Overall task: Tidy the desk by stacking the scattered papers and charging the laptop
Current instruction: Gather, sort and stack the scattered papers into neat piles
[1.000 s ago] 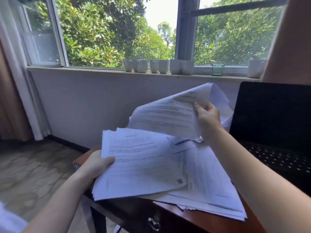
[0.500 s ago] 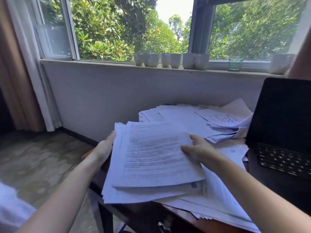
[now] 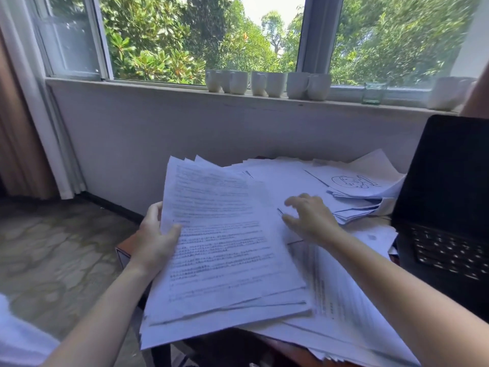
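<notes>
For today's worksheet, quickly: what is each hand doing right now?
Left hand: holds the paper stack by its left edge.
Right hand: open, fingers spread, holding nothing.

Daylit window [image 3: 198, 35] above white mugs [image 3: 267, 84] on the sill [image 3: 132, 84], tan curtain [image 3: 16, 128], mottled floor [image 3: 53, 247].

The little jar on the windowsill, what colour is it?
The jar is see-through pale green. It shows best in the head view, the only one here.

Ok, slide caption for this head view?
Left hand grips a sheaf of printed papers; right hand spread over loose sheets beside the open laptop.
</notes>
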Demonstrator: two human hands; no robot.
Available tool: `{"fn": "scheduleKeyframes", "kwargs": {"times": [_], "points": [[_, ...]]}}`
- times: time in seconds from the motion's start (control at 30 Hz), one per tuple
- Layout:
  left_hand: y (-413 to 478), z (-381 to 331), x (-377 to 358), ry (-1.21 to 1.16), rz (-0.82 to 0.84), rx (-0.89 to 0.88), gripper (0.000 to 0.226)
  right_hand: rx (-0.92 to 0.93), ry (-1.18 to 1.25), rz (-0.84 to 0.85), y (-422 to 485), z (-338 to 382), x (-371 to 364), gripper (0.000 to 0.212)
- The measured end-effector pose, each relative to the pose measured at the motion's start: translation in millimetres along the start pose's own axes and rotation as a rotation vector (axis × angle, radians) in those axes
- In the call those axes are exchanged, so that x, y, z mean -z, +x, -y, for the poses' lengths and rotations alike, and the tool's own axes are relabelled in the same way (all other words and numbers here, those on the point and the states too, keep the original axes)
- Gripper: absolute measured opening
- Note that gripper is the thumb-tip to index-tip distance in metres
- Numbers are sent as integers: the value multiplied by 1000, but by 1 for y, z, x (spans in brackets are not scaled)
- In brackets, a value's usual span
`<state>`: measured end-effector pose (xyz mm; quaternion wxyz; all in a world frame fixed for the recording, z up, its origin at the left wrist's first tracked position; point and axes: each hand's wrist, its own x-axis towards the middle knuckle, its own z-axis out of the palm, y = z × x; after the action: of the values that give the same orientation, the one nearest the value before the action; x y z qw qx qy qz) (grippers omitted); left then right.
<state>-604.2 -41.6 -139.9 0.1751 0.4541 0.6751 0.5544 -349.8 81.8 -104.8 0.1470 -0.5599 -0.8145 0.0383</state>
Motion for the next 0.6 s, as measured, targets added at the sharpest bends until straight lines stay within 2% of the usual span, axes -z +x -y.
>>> {"fn": "scheduleKeyframes", "kwargs": {"times": [0.1, 0.2, 0.37, 0.47, 0.6], "points": [[4, 6, 4, 1, -54, -22, 36, -51, -220, 73, 13, -5, -3, 54], [7, 12, 6, -13, -107, -20, 35, -101, -247, 116, 20, -6, -6, 44], [8, 15, 2, -9, -188, -27, 31, 3, -398, 89, 24, 6, 4, 28], [8, 15, -1, 47, -173, -19, 36, -1, -433, 98, 25, 11, 2, 29], [9, 16, -5, 127, -180, 3, 37, -15, -470, 7, 28, 4, 4, 33]]}}
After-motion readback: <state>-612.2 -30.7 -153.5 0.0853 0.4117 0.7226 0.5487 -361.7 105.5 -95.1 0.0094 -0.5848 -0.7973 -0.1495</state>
